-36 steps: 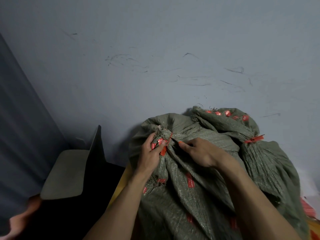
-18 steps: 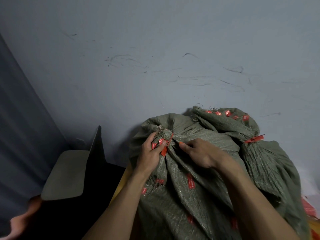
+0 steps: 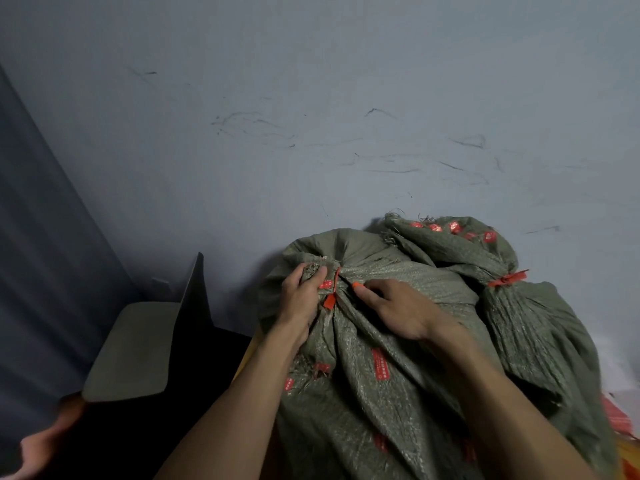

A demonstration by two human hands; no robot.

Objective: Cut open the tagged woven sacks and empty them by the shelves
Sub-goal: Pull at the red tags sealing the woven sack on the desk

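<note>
Gripping sack (image 3: 363,393) neck with left hand (image 3: 301,301), pinching orange item (image 3: 358,286) with right hand (image 3: 401,311); second sack (image 3: 540,327) alongside; left grip shifted higher.

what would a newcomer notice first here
A bulging grey-green woven sack and a second sack behind it fill the lower right against the pale wall, each neck cinched with an orange-red tie. The left hand grips the nearer neck while the right hand holds a small orange-tipped object beside its tie.

Scuffed grey floor (image 3: 311,116) — dark panel (image 3: 41,237) at left, dim light.
</note>
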